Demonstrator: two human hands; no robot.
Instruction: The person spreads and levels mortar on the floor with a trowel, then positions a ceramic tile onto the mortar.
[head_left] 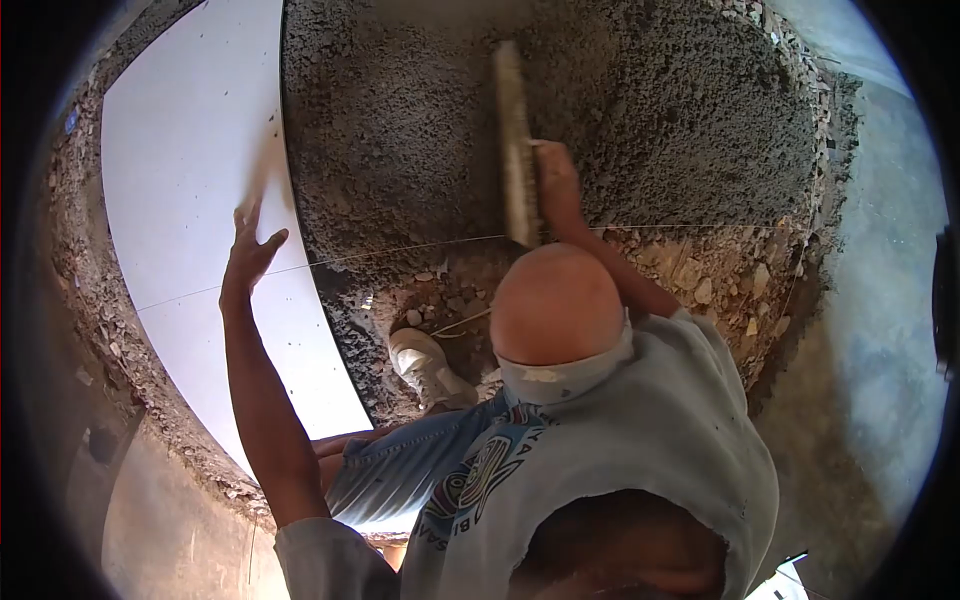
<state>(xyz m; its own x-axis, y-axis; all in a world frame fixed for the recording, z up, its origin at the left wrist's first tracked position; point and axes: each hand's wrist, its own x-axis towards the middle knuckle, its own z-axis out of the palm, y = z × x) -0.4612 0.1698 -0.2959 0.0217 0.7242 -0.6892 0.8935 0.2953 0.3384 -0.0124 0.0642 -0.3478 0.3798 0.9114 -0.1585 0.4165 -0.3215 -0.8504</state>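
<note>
My right hand (560, 188) grips a long, straight wooden screed board (516, 140), its edge turned toward me, over a bed of rough grey mortar (400, 130). The mortar around the board's far end looks smoother and blurred. On the left, my left hand (248, 250) lies with fingers spread over a large white floor tile (190, 140), close to its right edge. Small dark crumbs dot the tile. A thin taut string (400, 248) crosses beneath my left hand, over tile and mortar.
Broken rubble and stones (700, 275) border the mortar's near side. My bent knee (558, 300) rises in the middle, and a pale shoe (425, 365) stands on the rubble. A smooth concrete floor (880, 230) stretches along the right. Rubble also rims the tile's left side.
</note>
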